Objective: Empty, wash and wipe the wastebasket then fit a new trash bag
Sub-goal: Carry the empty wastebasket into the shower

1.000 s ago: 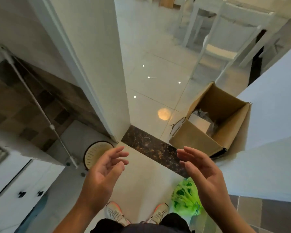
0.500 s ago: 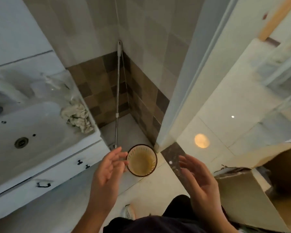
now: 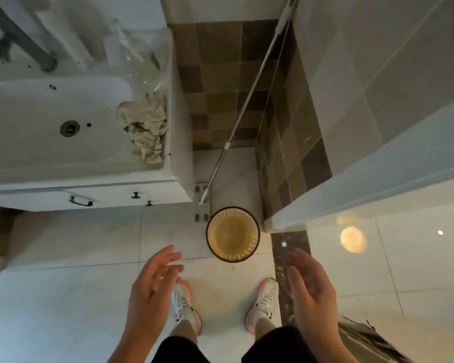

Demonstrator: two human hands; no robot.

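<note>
In the head view, the wastebasket [image 3: 233, 234] is seen from straight above, standing upright on the pale floor tiles [image 3: 63, 297]. Its round dark rim encloses a yellowish slatted inside, in which no bag and no rubbish can be made out. All other places are given from this wastebasket.

The left hand [image 3: 152, 292] is held in the air below and to the left of the wastebasket, well apart from it, with its fingers loosely spread and slightly bent; nothing is held in it. The right hand [image 3: 312, 289] is held below and to the right, likewise apart from the wastebasket, its fingers relaxed and spread, palm turned inward, and nothing is gripped. Two white sneakers [image 3: 264, 303] with orange edging are planted on the tiles directly below the wastebasket, between the hands.

Up and to the left, a white sink [image 3: 37, 121] is set on a white cabinet [image 3: 110, 197] with dark knobs. A crumpled beige cloth [image 3: 144, 127] lies on the sink's right edge. A metal mop handle [image 3: 249, 100] is leaned in the tiled corner above the wastebasket, its lower end just beside the rim. A dark stone threshold [image 3: 290, 258] runs just to the right, and a glossy floor lies beyond it. Part of a cardboard box [image 3: 370, 336] is visible at the lower right.
</note>
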